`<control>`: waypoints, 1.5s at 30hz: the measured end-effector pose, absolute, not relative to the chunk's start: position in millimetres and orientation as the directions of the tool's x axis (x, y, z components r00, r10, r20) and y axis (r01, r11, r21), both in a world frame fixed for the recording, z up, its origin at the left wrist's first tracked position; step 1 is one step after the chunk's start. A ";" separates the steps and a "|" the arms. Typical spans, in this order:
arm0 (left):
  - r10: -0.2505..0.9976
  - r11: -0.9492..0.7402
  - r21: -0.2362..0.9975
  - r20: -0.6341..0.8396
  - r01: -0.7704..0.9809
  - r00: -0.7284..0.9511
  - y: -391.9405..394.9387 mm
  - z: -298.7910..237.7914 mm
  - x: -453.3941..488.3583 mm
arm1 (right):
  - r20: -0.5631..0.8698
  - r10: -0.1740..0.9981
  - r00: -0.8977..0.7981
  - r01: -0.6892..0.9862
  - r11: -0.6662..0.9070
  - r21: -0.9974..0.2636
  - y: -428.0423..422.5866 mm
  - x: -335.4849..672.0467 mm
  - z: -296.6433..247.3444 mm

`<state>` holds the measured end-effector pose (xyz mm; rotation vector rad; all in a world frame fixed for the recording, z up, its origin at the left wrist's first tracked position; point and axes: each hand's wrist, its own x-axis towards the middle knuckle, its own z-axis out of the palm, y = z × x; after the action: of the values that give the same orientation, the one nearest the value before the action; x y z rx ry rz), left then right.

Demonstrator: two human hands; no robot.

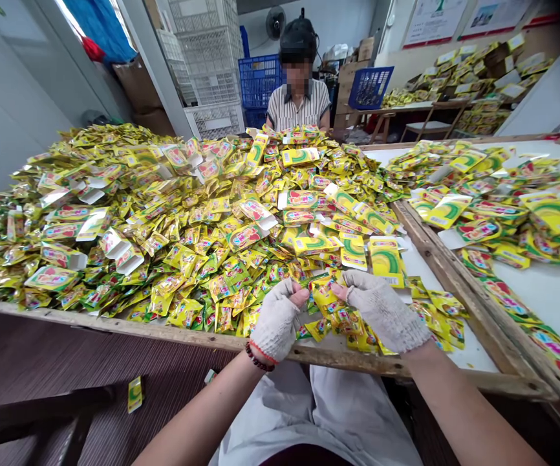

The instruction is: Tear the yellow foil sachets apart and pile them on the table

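A pale knitted fingerless glove covers my left hand (276,320), with a dark bead bracelet at the wrist. Its thumb and fingers are pinched on the edge of a thin green-and-yellow packet (313,280). My right hand (387,312), gloved the same way, is closed on a small yellow packet (325,296) just to the right of it. Both hands are above the table's near edge, over more loose yellow packets (363,340). Beside my right hand lies a yellow carton (385,259) with a green curve on it. Whether the two held packets touch is unclear.
A large heap of packets (183,259) and open small boxes covers the table to the left. A wooden divider (447,272) separates more flat boxes (556,213) at right. A person (298,107) sits opposite. One box (135,394) lies on the floor.
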<state>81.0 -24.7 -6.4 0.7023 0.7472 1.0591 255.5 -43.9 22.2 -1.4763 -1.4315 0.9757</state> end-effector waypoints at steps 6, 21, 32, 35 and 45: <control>0.938 0.318 0.812 -0.197 -0.489 0.284 -23.5 -10.3 80.7 | -0.074 0.994 0.081 0.158 -0.086 -0.984 -47.3 248.7 19.3; 0.938 0.099 0.989 -0.056 -0.109 0.342 -16.9 -9.5 77.0 | 0.067 0.998 -0.004 0.740 0.048 -0.671 -33.7 259.7 17.5; 0.705 -0.692 0.226 0.418 0.686 0.573 64.3 23.4 106.3 | 0.121 0.942 0.313 0.546 -0.074 -0.834 -50.1 283.6 -1.6; 0.750 -0.650 0.169 0.299 0.741 0.590 87.3 28.2 98.2 | 0.107 0.931 0.350 0.527 -0.101 -0.844 -54.1 293.8 1.6; 0.719 -0.638 0.557 0.185 0.532 0.670 26.5 23.8 40.8 | -0.007 0.973 0.230 0.312 -0.080 -0.947 -47.4 281.8 12.5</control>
<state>40.8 26.5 23.8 2.4223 0.9713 0.5461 281.8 -47.4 12.5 -1.5761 -1.2404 0.8967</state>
